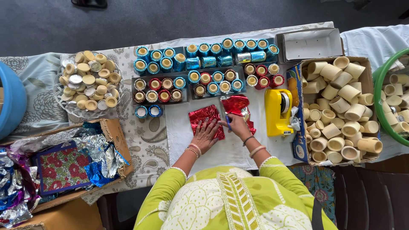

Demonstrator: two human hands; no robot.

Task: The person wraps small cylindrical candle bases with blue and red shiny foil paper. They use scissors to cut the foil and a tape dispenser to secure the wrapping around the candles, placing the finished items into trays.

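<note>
Red embossed foil sheet (205, 120): lies flat on the white cloth strip (179, 127) at the middle of the patterned table cover, directly in front of you, just below the trays of wrapped cups

Left hand (205, 134): rests palm down on the lower right part of that foil sheet, your fingers spread apart and pressing it flat

Right hand (237, 126): fingers closed together around a thin blue-handled blade (226, 116), its metal tip pointing up along the right edge of the sheet; whether the tip touches the foil you cannot tell

Crumpled red foil piece (235, 104): just right of the flat sheet, above your right hand, partly hidden by it

Yellow tape dispenser (277, 111): upright, right of your right hand, beside the cardboard box (297, 140)

Cardboard box of bare cream cylindrical cups (341, 111): at your right, cups heaped in all directions

Black trays of cups wrapped in blue and red foil (204, 68): in rows beyond the sheet, open ends up

Clear glass bowl of cream round lids (90, 81): far left of the trays, well apart from your hands

Open cardboard box of loose silver and blue foil (76, 162): at your left, near the table edge

Empty grey box lid (310, 44): top right, behind the cup box

Green tub rim (379, 85): far right, holding more cream cups
</note>
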